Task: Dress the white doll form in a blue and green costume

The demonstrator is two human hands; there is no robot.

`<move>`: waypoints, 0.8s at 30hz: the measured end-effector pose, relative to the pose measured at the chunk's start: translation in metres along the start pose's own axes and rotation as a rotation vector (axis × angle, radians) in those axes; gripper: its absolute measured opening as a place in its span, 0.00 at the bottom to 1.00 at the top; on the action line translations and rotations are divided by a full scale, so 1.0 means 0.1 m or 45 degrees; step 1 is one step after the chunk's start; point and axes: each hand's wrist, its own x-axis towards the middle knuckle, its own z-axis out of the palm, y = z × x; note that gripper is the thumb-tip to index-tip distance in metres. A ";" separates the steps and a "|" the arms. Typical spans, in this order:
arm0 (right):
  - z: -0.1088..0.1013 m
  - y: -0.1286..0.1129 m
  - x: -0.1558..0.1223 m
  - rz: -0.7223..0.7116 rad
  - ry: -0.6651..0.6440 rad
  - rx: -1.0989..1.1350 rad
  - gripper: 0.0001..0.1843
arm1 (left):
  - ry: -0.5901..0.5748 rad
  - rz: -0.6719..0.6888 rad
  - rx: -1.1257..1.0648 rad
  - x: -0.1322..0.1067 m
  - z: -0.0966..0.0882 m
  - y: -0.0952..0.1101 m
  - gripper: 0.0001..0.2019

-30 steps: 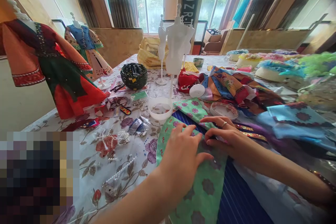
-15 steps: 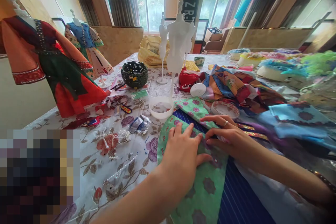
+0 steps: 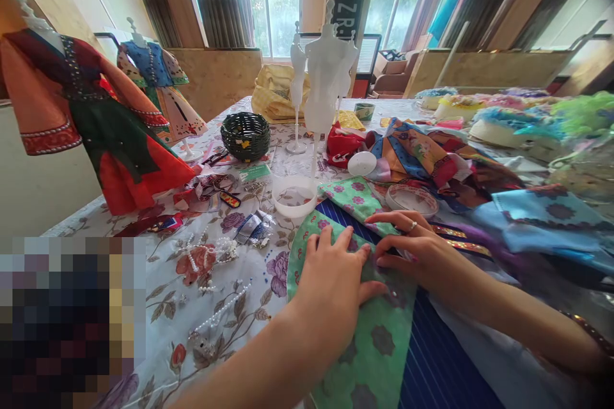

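Note:
My left hand (image 3: pixel 333 281) lies flat, fingers spread, on a green flowered piece of fabric (image 3: pixel 378 345) that sits over a blue striped cloth (image 3: pixel 432 364). My right hand (image 3: pixel 417 252), a ring on one finger, rests just to its right with fingertips pinching the green fabric's edge where the two hands meet. A second green flowered piece (image 3: pixel 355 195) lies just beyond my fingers.
A white mannequin stand (image 3: pixel 326 77) with a round base (image 3: pixel 292 195) rises behind the fabric. Dressed mannequins (image 3: pixel 91 115) stand at left, near a dark woven basket (image 3: pixel 245 135). Pearl strings (image 3: pixel 211 255) and trims lie on the flowered tablecloth (image 3: pixel 167 307). Colourful fabrics (image 3: pixel 432 153) pile up at right.
My left hand has slid slightly back toward me on the green fabric. The right hand stays almost still.

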 end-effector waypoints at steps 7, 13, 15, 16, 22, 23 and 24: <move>0.03 0.00 0.04 0.023 0.034 -0.019 0.05 | -0.005 0.004 0.008 0.01 0.00 0.00 0.27; 0.00 0.02 0.06 0.094 0.024 0.069 0.06 | -0.054 -0.036 -0.006 0.00 -0.05 0.03 0.28; -0.01 0.02 0.07 0.118 0.011 0.113 0.05 | -0.057 -0.036 -0.012 0.00 -0.06 0.02 0.28; -0.01 0.02 0.07 0.129 0.010 0.129 0.05 | -0.050 -0.033 -0.014 0.00 -0.06 0.02 0.27; -0.03 -0.01 0.09 0.182 0.000 0.169 0.05 | -0.008 -0.008 -0.018 0.01 -0.03 -0.02 0.28; -0.03 -0.02 0.09 0.195 0.002 0.170 0.05 | 0.001 -0.005 -0.019 0.00 -0.02 -0.02 0.28; -0.04 -0.03 0.09 0.213 0.013 0.171 0.05 | 0.007 -0.005 -0.018 0.00 -0.02 -0.02 0.28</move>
